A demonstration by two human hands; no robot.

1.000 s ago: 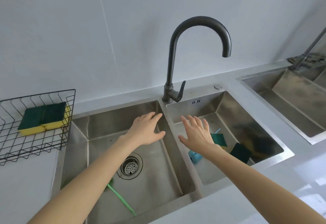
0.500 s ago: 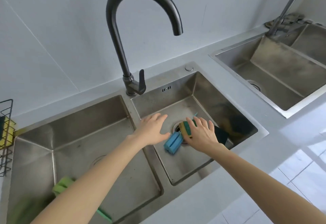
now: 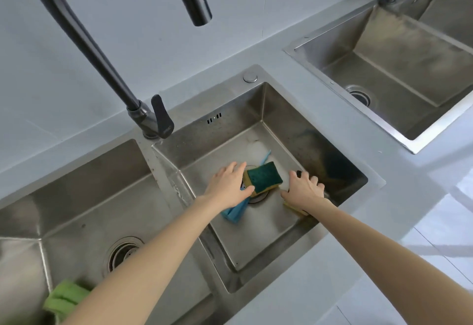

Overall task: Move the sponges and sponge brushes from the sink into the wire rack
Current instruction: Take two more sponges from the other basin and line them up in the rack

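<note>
Sponges in the right basin: two within reach, brushes beneath

Sponges, item one: green-topped scouring sponge (image 3: pixel 263 176), yellow foam below, lying tilted over the drain of the right basin (image 3: pixel 289 130). My left hand (image 3: pixel 227 184) is against its near-left edge, fingers spread wide, thumb under the corner; nothing gripped yet. Judged light, soft and probably wet, so it should squash under a pinch; best taken across the short sides, thumb on foam, fingers on the scouring face.

Item two: second sponge (image 3: pixel 294 208), only a yellow corner visible under my right hand (image 3: pixel 304 189), which lies flat upon it, fingers fanned, grip not closed.

Item three: blue sponge brush (image 3: pixel 235 212), head partly under my left wrist, thin handle emerging beyond the green sponge. Stiffer handle, judged easiest lifted there.

Item four: green sponge brush (image 3: pixel 64 299), left basin, bottom edge, blurred and cut off.

Not visible: the wire rack. Dark patch on the right basin's far wall may be reflection; I cannot tell. Surface (image 3: pixel 384 235) around the sinks is pale grey.
</note>
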